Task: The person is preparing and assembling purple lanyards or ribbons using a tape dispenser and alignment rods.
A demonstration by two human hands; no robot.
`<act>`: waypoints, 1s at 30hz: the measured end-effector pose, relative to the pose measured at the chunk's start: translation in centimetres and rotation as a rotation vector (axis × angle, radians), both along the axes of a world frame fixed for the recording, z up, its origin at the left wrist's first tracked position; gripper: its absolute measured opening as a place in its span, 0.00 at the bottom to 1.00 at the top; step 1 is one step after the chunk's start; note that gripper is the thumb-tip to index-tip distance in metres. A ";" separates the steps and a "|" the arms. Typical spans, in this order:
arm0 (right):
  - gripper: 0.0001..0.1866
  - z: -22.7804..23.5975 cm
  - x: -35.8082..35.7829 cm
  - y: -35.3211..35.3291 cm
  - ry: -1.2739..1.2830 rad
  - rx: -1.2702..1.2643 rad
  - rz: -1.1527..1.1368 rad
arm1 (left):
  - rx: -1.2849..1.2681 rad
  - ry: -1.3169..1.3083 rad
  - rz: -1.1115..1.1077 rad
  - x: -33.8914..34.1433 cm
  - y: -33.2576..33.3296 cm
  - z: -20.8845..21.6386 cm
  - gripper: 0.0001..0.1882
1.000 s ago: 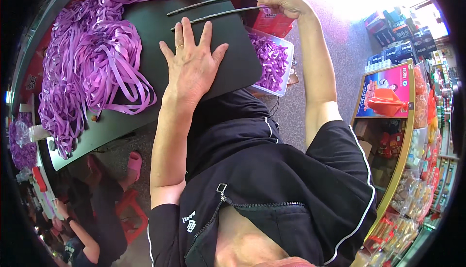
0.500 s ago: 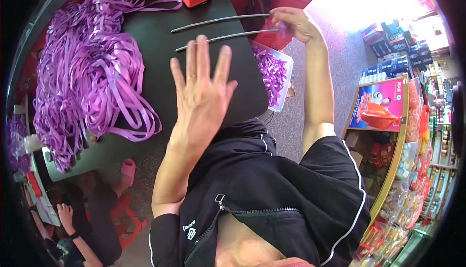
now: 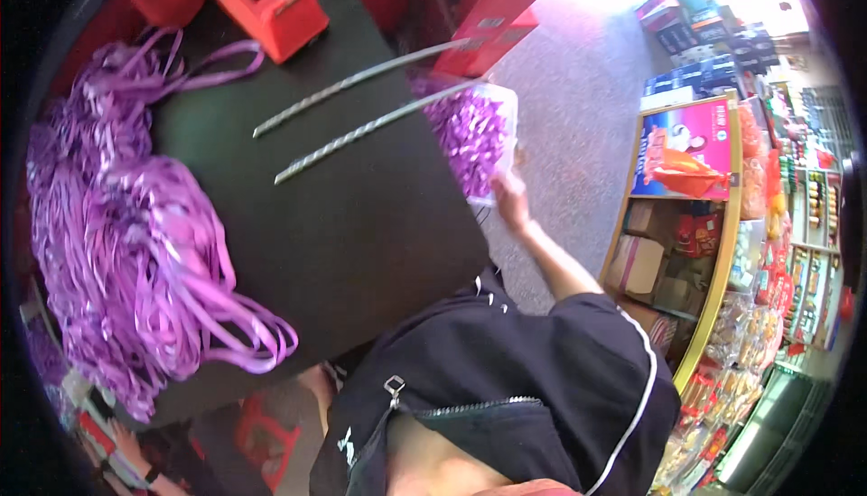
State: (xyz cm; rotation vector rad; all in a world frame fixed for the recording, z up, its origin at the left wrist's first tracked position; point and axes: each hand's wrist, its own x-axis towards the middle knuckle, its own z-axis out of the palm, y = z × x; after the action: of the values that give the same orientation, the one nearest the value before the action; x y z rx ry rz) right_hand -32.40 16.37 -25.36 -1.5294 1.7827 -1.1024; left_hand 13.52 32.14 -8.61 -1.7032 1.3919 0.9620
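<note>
A translucent plastic box (image 3: 508, 121) filled with short purple ribbon pieces (image 3: 468, 142) is beside the table's right edge. My right hand (image 3: 511, 202) is at the box's near corner, its blurred fingers closed at the rim. My left hand is out of sight; only a bit of its arm (image 3: 318, 388) shows below the table edge. Two twisted metal rods (image 3: 361, 139) lie side by side, their tips over the dark table (image 3: 334, 243) and their far ends by the red boxes. Long purple ribbons (image 3: 135, 252) are heaped on the table's left side.
A red tape dispenser (image 3: 269, 7) stands at the table's far edge. Red boxes (image 3: 497, 31) rise behind the rods. A shelf unit (image 3: 668, 252) with packaged goods is on the right. At lower left, another person's arm (image 3: 131, 451) is near a red stool (image 3: 268, 442).
My right hand has left the rods' far ends and come down to the plastic box. My left hand has dropped from above the table out of sight. The view has tilted and shifted.
</note>
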 end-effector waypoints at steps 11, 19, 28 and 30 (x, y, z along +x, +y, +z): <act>0.14 -9.8 2.3 9.6 -0.264 0.448 0.137 | -0.285 0.374 0.101 -1.5 -10.9 -11.9 0.17; 0.15 -9.0 -9.2 17.8 -0.067 0.371 0.184 | -0.331 0.556 0.136 0.4 -17.3 -20.5 0.18; 0.15 -19.8 -6.1 14.4 0.060 0.343 0.489 | -0.386 0.590 0.405 2.9 -6.8 -24.8 0.20; 0.16 -21.7 0.9 9.0 0.071 0.319 0.623 | -0.430 0.560 0.517 3.9 -1.8 -23.3 0.20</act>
State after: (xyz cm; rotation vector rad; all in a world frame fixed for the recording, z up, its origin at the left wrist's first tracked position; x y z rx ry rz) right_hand -31.48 25.41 -47.06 -1.7520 1.2927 -0.4424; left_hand 17.42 30.36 -31.88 -2.2987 1.6224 1.6092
